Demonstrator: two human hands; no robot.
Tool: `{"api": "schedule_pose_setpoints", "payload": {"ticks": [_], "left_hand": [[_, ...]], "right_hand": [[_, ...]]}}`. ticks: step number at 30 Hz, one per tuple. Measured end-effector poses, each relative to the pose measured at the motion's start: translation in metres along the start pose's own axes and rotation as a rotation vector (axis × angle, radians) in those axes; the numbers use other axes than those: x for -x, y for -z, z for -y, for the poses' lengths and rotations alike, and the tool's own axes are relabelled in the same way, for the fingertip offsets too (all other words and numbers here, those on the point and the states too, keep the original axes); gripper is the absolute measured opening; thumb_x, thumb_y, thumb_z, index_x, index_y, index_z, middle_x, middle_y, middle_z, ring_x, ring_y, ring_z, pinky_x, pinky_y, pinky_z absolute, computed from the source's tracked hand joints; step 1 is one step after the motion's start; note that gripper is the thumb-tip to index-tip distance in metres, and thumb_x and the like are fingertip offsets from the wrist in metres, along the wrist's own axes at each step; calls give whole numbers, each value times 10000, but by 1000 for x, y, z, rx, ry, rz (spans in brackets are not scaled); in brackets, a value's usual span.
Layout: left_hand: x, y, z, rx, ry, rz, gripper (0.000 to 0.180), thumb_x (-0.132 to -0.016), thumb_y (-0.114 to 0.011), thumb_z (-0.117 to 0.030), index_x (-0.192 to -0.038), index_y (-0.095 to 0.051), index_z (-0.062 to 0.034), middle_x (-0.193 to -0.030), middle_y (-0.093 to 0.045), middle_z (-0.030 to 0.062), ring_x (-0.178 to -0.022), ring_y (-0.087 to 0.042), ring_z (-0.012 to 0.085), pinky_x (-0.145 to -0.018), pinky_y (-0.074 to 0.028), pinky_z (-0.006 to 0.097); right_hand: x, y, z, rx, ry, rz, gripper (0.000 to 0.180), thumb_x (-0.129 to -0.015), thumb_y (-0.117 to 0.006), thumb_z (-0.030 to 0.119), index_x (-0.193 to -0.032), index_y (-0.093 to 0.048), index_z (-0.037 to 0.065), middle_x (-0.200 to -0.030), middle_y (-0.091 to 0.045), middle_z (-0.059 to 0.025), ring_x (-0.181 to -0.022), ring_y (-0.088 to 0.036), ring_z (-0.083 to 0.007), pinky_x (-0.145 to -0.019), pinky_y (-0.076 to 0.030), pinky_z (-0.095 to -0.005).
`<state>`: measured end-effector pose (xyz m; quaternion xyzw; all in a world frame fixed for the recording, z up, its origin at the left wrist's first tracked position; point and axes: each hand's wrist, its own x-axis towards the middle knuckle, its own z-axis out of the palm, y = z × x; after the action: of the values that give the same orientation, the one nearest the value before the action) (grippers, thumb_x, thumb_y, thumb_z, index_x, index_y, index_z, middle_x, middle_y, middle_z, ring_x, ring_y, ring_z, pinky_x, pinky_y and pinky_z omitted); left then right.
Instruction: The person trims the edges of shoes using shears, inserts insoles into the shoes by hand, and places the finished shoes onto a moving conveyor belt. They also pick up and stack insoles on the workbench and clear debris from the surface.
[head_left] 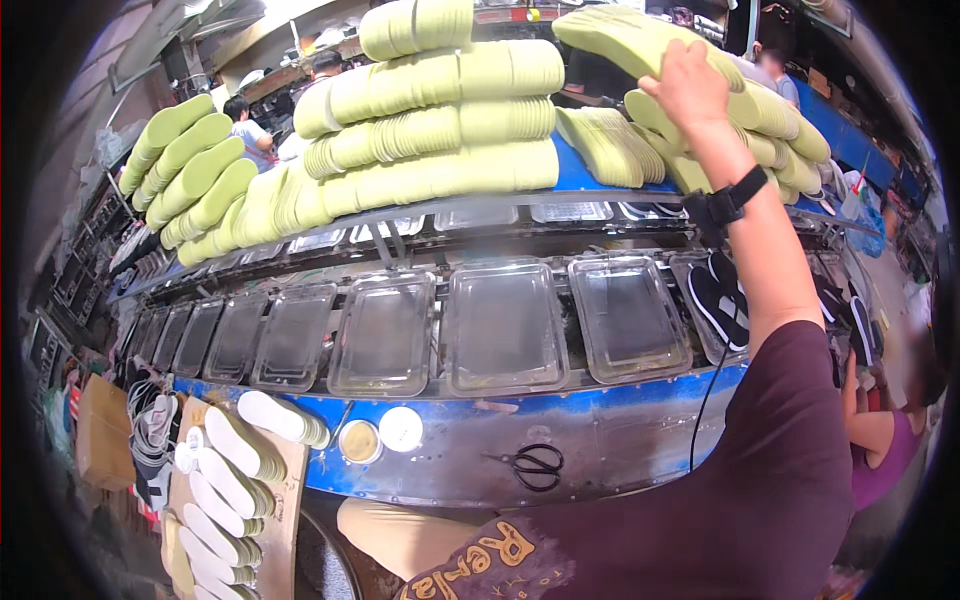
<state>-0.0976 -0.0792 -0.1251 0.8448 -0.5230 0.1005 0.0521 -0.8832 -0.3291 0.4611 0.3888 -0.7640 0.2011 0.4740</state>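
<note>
My right hand [690, 85] is raised at the far upper right, its fingers bent over the edge of a stack of pale yellow-green shoe insoles [630, 45]. The near end of that stack is partly hidden by the hand, and the thumb is at its side. Under and beside it, more yellow-green insoles [612, 148] lie in leaning bundles on the shelf. Around my right wrist is a black strap with a small dark device [722, 205]. My left hand is out of view.
Long piles of yellow-green insoles [430, 120] fill the upper shelf. Below runs a row of clear-lidded trays [505, 325]. Black scissors [535, 467] and a small round tub [360, 441] lie on the metal bench. White insoles [235, 440] rest on a board; black-and-white shoes [715, 305] and a co-worker [885, 440] are right.
</note>
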Motion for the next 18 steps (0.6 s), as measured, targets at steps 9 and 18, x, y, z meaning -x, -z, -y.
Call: {"api": "schedule_pose_setpoints", "payload": {"ticks": [9, 18], "left_hand": [[-18, 9, 53, -27, 48, 2, 275, -721, -613, -336, -848, -610, -92, -891, -602, 151, -906, -563, 357, -776, -460, 478], [-31, 9, 80, -33, 69, 23, 278, -726, -612, -338, -853, -610, -91, -897, -604, 151, -910, -564, 356, -776, -462, 476]], "right_hand": [[14, -10, 79, -147, -105, 156, 576, -765, -725, 403, -1107, -519, -11, -1102, -561, -227, -925, -649, -381, -796, -534, -453], [38, -53, 108, -135, -22, 178, 288, -754, -691, 271, -922, -647, 41, -940, -681, -165, -867, -681, -288, -735, -555, -394]]}}
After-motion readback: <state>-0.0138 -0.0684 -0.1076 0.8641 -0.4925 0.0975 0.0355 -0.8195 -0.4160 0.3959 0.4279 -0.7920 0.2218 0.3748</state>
